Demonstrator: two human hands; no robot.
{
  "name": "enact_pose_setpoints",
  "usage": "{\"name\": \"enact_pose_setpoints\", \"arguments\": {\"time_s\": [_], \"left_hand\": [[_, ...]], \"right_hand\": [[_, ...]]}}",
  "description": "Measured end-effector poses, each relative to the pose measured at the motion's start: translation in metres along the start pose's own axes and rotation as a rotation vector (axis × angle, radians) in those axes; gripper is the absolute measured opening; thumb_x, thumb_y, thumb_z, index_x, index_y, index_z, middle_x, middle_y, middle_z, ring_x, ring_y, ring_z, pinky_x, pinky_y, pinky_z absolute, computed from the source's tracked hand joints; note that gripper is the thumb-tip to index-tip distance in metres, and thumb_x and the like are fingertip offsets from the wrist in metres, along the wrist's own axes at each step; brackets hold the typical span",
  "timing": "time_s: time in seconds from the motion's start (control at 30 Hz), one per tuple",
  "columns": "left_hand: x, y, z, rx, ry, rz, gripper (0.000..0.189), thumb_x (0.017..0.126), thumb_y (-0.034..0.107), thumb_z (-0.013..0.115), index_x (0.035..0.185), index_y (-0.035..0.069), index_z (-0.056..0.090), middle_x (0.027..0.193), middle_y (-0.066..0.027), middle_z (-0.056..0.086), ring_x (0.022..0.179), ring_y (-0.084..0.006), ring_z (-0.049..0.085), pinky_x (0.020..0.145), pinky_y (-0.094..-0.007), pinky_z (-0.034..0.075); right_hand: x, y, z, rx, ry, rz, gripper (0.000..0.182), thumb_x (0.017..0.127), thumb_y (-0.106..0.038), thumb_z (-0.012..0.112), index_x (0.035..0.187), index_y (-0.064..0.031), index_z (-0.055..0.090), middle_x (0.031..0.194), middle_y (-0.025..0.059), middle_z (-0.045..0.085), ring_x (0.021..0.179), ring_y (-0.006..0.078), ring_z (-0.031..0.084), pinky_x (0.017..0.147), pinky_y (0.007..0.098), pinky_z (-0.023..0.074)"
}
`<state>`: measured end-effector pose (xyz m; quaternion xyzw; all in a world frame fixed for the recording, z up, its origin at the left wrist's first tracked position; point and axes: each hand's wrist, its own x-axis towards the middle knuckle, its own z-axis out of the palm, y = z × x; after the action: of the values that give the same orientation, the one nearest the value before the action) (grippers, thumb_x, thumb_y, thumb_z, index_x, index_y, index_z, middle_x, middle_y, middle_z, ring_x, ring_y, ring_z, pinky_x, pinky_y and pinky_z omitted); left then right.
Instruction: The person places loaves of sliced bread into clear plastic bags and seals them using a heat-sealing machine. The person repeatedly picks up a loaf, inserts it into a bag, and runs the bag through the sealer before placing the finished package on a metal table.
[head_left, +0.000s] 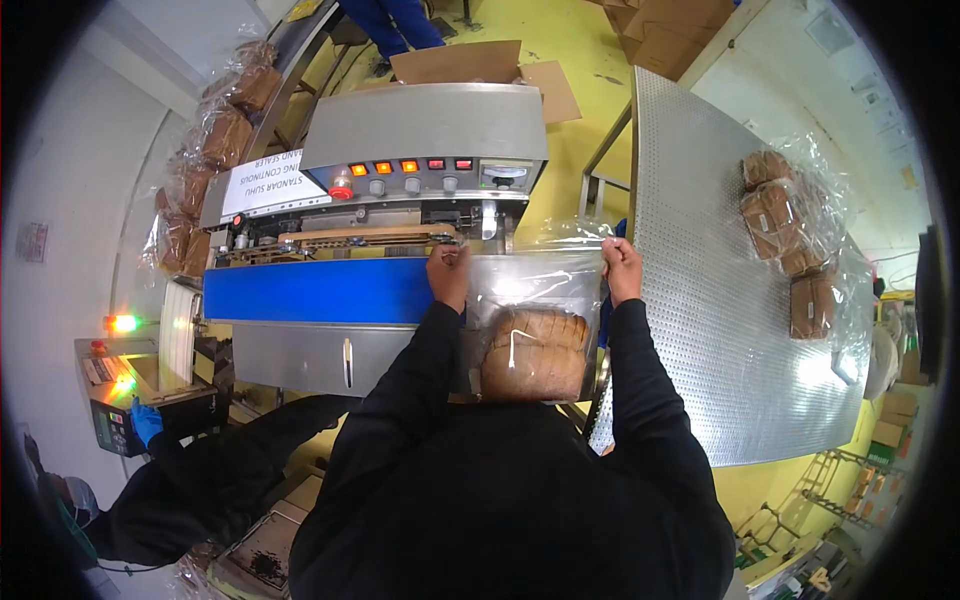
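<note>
Before me a sliced bread loaf (534, 360) lies inside a clear plastic bag (517, 281), on a metal plate at the right end of a continuous band sealer (424, 127). My left hand (448, 276) pinches the bag's upper left corner, close to the sealer's infeed. The upper right corner is gripped by my right hand (622, 268). Between them the bag's mouth is stretched out flat and extends above the loaf. Left of my left hand runs the sealer's blue conveyor belt (322, 291), below the sealing band guard (367, 236).
On the right, several bagged loaves (787, 232) rest on a dimpled metal table (697, 300). More bagged loaves (225, 139) line the far left. A co-worker's blue-gloved hand (145, 421) touches a control box (112, 390). An open cardboard box (465, 64) stands behind the sealer.
</note>
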<state>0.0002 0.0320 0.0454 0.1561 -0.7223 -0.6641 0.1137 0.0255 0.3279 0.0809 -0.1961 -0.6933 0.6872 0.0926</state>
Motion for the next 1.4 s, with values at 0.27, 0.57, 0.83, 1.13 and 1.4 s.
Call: {"name": "enact_pose_setpoints", "arguments": {"time_s": [0.27, 0.57, 0.83, 1.13, 1.4], "left_hand": [[0.008, -0.03, -0.007, -0.178, -0.212, -0.354, 0.026, 0.09, 0.028, 0.056, 0.076, 0.007, 0.051, 0.066, 0.0002, 0.047, 0.051, -0.008, 0.043, 0.043, -0.0253, 0.033], [-0.001, 0.021, 0.003, -0.279, -0.125, -0.413, 0.022, 0.091, 0.025, 0.053, 0.084, 0.004, 0.05, 0.057, -0.0025, 0.049, 0.046, -0.0119, 0.051, 0.042, -0.0265, 0.038], [0.006, -0.058, 0.012, 0.219, 0.114, 0.16, 0.03, 0.089, 0.029, 0.057, 0.08, 0.001, 0.059, 0.06, -0.0034, 0.053, 0.049, -0.0091, 0.049, 0.04, -0.0265, 0.035], [0.006, -0.018, -0.001, -0.067, -0.174, -0.3, 0.026, 0.09, 0.025, 0.057, 0.081, 0.001, 0.059, 0.057, -0.0019, 0.048, 0.037, -0.0094, 0.039, 0.033, -0.029, 0.027], [0.028, -0.064, -0.001, -0.084, -0.026, -0.177, 0.014, 0.089, 0.015, 0.056, 0.085, 0.002, 0.058, 0.06, -0.0005, 0.048, 0.043, -0.0088, 0.043, 0.039, -0.0269, 0.031]], "right_hand": [[0.001, 0.014, -0.01, 0.136, -0.001, 0.023, 0.009, 0.087, -0.015, 0.06, 0.087, -0.0061, 0.062, 0.071, -0.0042, 0.055, 0.059, 0.0045, 0.046, 0.055, 0.0191, 0.035], [0.014, 0.019, -0.022, 0.113, 0.025, 0.087, 0.013, 0.089, -0.016, 0.056, 0.091, -0.0053, 0.063, 0.069, -0.0035, 0.054, 0.058, 0.0062, 0.048, 0.053, 0.0219, 0.0396], [0.031, 0.034, 0.0, -0.148, 0.104, -0.02, 0.016, 0.089, -0.021, 0.059, 0.082, -0.007, 0.063, 0.06, -0.0067, 0.05, 0.049, 0.0032, 0.042, 0.046, 0.0201, 0.0314], [0.032, 0.036, 0.006, -0.189, 0.191, -0.141, 0.016, 0.085, -0.017, 0.064, 0.084, -0.0011, 0.065, 0.077, 0.0021, 0.063, 0.07, 0.0094, 0.053, 0.068, 0.0241, 0.0429], [0.035, 0.048, 0.015, -0.192, 0.25, -0.132, 0.01, 0.086, -0.017, 0.064, 0.084, -0.008, 0.064, 0.06, -0.0062, 0.051, 0.045, 0.0022, 0.039, 0.039, 0.0207, 0.027]]}}
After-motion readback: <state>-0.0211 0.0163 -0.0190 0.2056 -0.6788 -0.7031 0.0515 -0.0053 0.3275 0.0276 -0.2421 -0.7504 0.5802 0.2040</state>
